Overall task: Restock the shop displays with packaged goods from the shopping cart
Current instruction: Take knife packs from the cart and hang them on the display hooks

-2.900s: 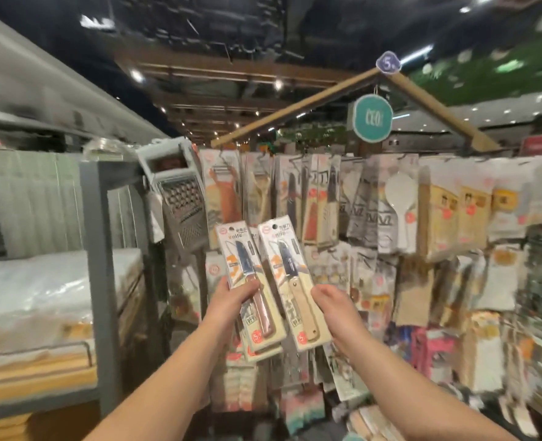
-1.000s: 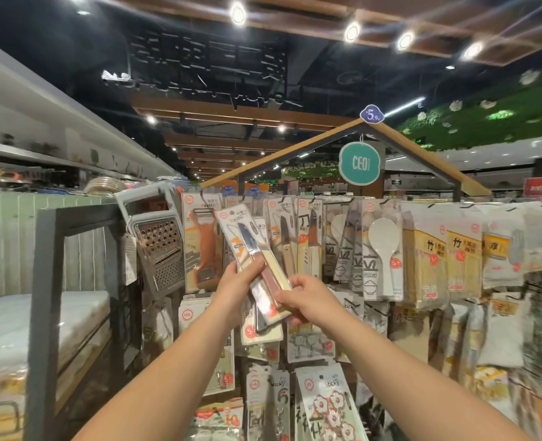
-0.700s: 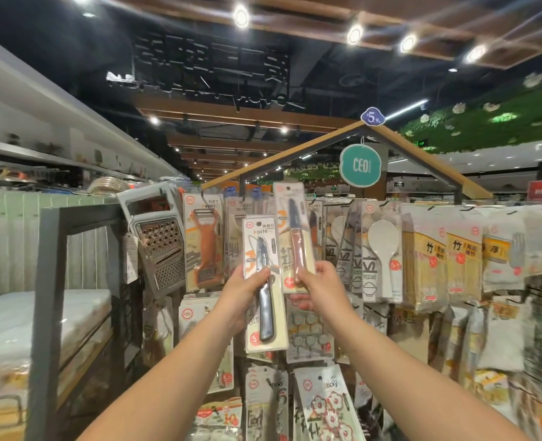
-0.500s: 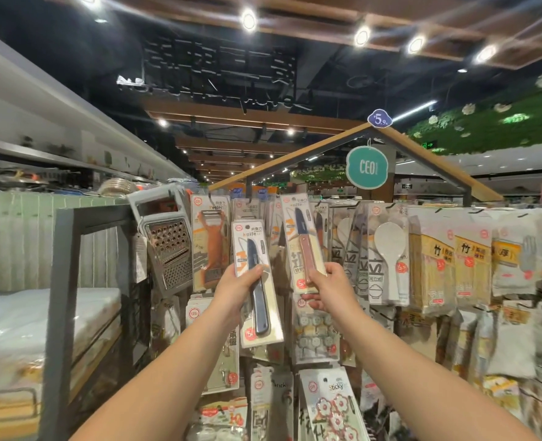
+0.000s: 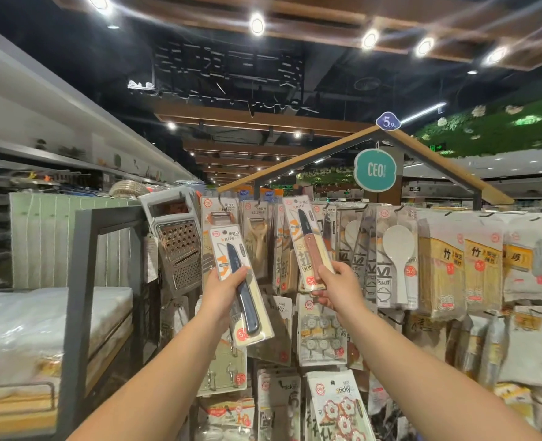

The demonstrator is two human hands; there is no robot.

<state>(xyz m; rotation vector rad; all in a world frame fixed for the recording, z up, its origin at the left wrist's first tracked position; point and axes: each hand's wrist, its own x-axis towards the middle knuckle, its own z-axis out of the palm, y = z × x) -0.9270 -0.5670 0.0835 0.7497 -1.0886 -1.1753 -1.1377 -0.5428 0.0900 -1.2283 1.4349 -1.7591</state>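
My left hand grips a carded knife pack with a dark blue handle, tilted, in front of the hanging display. My right hand pinches the bottom of a second knife pack with a reddish-brown handle, raised so its top reaches the upper row of hooks. Both packs are white cards with orange print under clear plastic. The shopping cart is out of view.
The display rack carries peeler packs, a metal grater, white rice paddles, bamboo packs and sticky hook packs. A grey metal shelf frame with wrapped goods stands left. A teal sign hangs above.
The stacked knife packs were split between my hands. My right hand lifted the brown-handled pack up to the top row; my left hand stays lower with the blue-handled pack.
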